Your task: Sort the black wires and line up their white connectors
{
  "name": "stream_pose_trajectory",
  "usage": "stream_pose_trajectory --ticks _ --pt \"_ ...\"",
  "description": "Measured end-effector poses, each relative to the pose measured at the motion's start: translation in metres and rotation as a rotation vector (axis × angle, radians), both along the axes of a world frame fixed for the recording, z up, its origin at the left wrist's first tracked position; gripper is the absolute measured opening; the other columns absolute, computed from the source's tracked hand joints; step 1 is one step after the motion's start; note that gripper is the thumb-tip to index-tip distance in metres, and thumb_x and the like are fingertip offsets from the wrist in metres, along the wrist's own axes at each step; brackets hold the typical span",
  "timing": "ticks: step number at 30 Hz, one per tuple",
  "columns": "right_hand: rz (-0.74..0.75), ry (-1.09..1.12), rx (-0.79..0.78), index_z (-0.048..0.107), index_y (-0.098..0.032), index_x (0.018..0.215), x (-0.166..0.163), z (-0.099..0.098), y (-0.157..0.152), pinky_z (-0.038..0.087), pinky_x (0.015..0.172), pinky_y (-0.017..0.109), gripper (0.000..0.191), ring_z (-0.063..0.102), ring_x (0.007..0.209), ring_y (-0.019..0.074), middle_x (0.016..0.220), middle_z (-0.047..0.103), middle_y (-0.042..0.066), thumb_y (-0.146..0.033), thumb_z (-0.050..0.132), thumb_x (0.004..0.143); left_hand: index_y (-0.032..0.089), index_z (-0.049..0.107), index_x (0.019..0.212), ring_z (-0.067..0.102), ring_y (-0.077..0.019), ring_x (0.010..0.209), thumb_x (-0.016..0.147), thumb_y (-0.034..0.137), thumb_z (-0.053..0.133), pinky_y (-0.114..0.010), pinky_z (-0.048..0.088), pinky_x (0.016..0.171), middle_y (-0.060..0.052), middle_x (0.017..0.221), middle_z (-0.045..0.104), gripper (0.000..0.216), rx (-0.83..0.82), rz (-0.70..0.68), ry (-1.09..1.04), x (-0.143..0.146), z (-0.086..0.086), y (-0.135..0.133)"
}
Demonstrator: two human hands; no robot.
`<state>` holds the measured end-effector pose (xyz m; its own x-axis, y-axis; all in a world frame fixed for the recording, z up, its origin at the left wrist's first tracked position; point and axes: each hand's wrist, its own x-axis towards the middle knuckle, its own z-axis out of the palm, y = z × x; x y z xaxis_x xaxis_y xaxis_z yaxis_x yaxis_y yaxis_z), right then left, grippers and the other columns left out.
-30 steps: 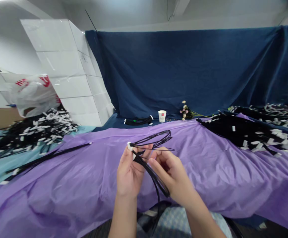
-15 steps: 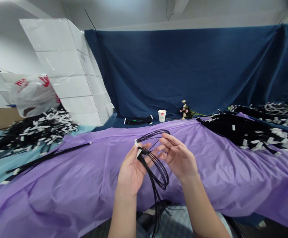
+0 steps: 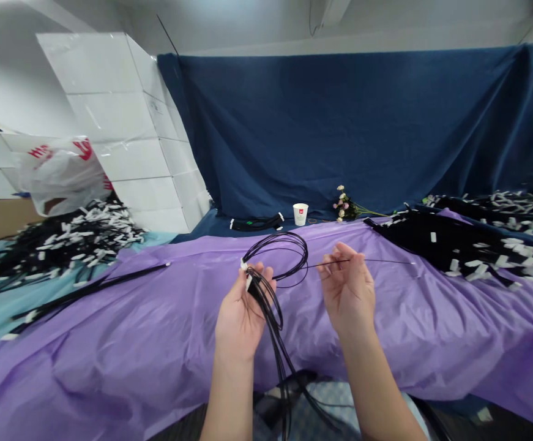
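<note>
Looks like a makeshift workshop for cables, judging by a looped cable bundle (image 3: 257, 294) held up at the middle, a heap of black cables with white ends (image 3: 78, 239) on the left, another heap (image 3: 450, 236) on the right, and stacked white boxes (image 3: 114, 116) behind the first. Seems improvised: fitted with loose purple cloth (image 3: 165, 343) in front and a dark blue curtain (image 3: 339, 122) hung behind.

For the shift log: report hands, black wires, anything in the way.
Left hand holding white connectors of looped black wires. Right hand pinching one thin strand, end jutting right. Paper cup, flowers beyond, touching neither hand.
</note>
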<state>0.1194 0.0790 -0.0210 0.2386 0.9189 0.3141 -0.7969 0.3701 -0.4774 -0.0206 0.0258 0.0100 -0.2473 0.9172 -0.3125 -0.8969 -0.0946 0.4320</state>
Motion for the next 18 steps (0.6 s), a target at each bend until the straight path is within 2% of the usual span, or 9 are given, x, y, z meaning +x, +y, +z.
stream_pose_trajectory --ticks 2,6,8,10,14,16,18 --pt "0.012 0.004 0.038 0.076 -0.025 0.086 0.005 0.002 -0.002 0.056 0.059 0.020 0.033 0.061 0.066 0.0090 0.067 0.058 -0.003 -0.052 0.082 0.069 0.011 0.064 0.085 0.073 -0.0156 0.063 0.101 0.016 0.035 -0.024 0.060 0.059 -0.003 0.069 0.073 0.033 -0.006 0.008 -0.015 0.000 0.001 0.000" --pt "0.028 -0.104 0.255 0.077 -0.032 0.092 0.012 0.002 -0.009 0.053 0.053 0.024 0.028 0.044 0.043 0.0061 0.049 0.043 -0.009 -0.048 0.082 0.070 0.011 0.061 0.087 0.073 -0.0171 0.063 0.100 0.016 0.036 -0.024 0.060 0.057 -0.004 0.068 0.073 0.029 -0.013 0.017 0.004 0.003 0.001 0.000" --pt "0.034 -0.197 0.376 0.076 -0.034 0.098 0.015 0.000 -0.014 0.045 0.045 0.022 0.023 0.038 0.040 0.0062 0.048 0.039 -0.009 -0.043 0.079 0.077 0.011 0.060 0.089 0.074 -0.0185 0.064 0.099 0.015 0.039 -0.025 0.060 0.056 -0.005 0.070 0.073 0.024 -0.002 0.035 0.080 0.005 -0.003 0.000" --pt "0.009 -0.352 0.451 0.076 -0.034 0.098 0.018 -0.002 -0.020 0.036 0.041 0.020 0.014 0.040 0.043 0.0072 0.054 0.043 -0.007 -0.034 0.073 0.084 0.012 0.060 0.091 0.074 -0.0208 0.066 0.096 0.015 0.044 -0.026 0.060 0.054 -0.005 0.073 0.073 0.017 0.045 0.031 0.192 0.005 -0.008 0.001" --pt "-0.282 -0.812 0.460 0.075 -0.024 0.086 0.020 -0.002 -0.030 0.032 0.049 0.023 0.010 0.043 0.052 0.0080 0.060 0.048 -0.004 -0.015 0.070 0.085 0.014 0.059 0.091 0.074 -0.0237 0.067 0.090 0.021 0.057 -0.030 0.061 0.056 -0.005 0.077 0.072 0.008 0.171 -0.022 0.355 0.004 -0.016 -0.001" --pt "-0.422 -0.949 0.465 0.073 -0.020 0.081 0.019 0.001 -0.033 0.030 0.049 0.023 0.008 0.040 0.052 0.0076 0.057 0.046 -0.005 -0.013 0.070 0.083 0.015 0.060 0.090 0.074 -0.0243 0.067 0.085 0.025 0.063 -0.029 0.060 0.056 -0.005 0.076 0.071 0.012 0.201 -0.054 0.401 0.003 -0.017 -0.004" --pt "-0.486 -1.030 0.473 0.071 -0.019 0.080 0.018 0.002 -0.033 0.029 0.048 0.023 0.006 0.039 0.051 0.0075 0.057 0.044 -0.005 -0.014 0.069 0.084 0.015 0.059 0.088 0.074 -0.0252 0.067 0.081 0.027 0.068 -0.028 0.060 0.055 -0.004 0.076 0.071 0.016 0.220 -0.091 0.433 0.002 -0.017 -0.007"
